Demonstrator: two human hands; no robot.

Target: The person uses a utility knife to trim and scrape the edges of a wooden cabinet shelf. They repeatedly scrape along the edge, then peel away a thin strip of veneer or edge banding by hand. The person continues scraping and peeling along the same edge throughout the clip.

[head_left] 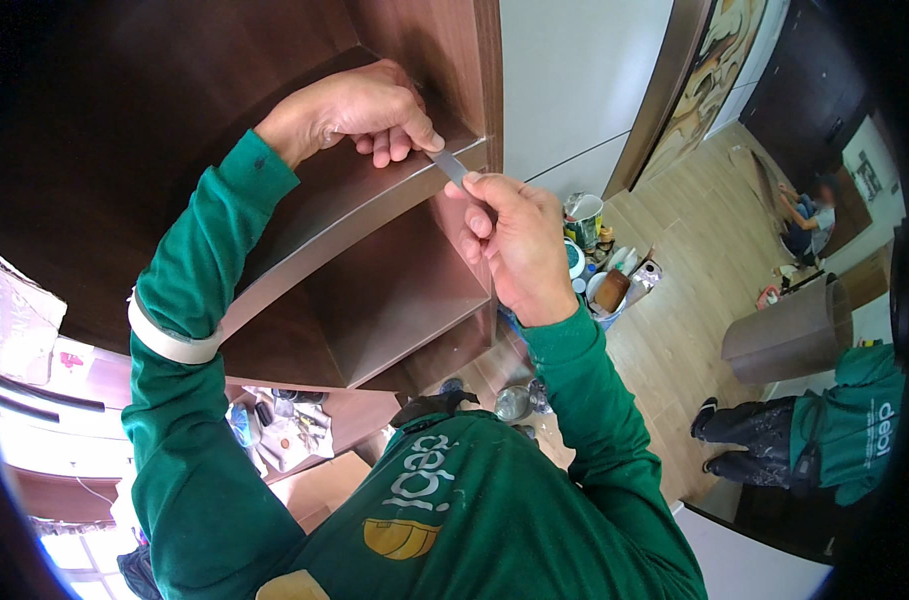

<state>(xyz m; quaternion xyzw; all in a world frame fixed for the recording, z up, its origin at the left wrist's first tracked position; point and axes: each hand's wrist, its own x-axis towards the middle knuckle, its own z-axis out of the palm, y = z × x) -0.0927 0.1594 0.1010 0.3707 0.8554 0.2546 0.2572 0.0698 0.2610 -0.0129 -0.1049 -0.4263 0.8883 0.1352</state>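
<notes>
A grey strip (449, 166), its long axis set from ten o'clock to four across the shelf's front edge (360, 211), was pinched at its lower end by the right hand (523, 232) and touched above by the left hand (375, 108), whose grip could not be told.

- Dull grey on the strip (453, 168).
- Taupe, almost metallic, along the shelf edge (395, 190).
- Deep reddish brown with faint wood grain on the cabinet (425, 60), near black in its shadowed left.
- Solid green on the sweater (535, 510), with white lettering and a yellow helmet print.
- Creamy white on the armband (175, 340).
- Pale tan with plank lines on the floor (665, 230).
- Cream, brown and black swirls on the wall panel (700, 90).
- Dark, pale-speckled on the co-worker's trousers (750, 440).
- Plain brown on the curled sheet (790, 335).
</notes>
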